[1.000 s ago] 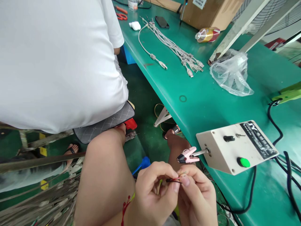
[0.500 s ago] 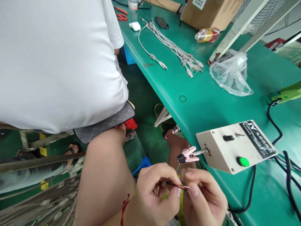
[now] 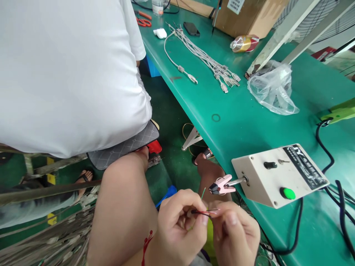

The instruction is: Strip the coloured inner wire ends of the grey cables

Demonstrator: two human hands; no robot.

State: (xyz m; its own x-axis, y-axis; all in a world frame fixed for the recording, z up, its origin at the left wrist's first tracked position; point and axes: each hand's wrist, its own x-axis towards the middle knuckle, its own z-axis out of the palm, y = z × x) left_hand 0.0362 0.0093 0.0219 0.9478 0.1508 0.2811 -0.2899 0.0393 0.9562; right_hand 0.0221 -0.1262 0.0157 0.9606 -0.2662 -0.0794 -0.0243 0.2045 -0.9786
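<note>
In front of my lap, my left hand [image 3: 181, 223] pinches a small bunch of thin wires [image 3: 203, 212] between thumb and forefinger. Black and red strands point right, and a separate green strand [image 3: 203, 193] sticks up behind the forefinger. Close against their free ends, my right hand [image 3: 235, 231] has its thumb and fingers pressed together; its exact hold on the strands is partly hidden. Just above the hands, a pink clip with black tips [image 3: 222, 184] sits on a metal shaft from a white control box [image 3: 280, 175] with a green button.
White USB cables [image 3: 205, 55] lie on the green table [image 3: 194, 99], near a phone [image 3: 191, 29] and red-handled tools [image 3: 143, 19]. A plastic bag [image 3: 273, 88], bottle [image 3: 244, 43] and cardboard box [image 3: 248, 16] stand farther back. A person in a white shirt [image 3: 72, 74] sits at left.
Both hands have shifted slightly left. The wires' ends show more now, the right thumb has moved off them, and the green strand stands clear of the pink clip.
</note>
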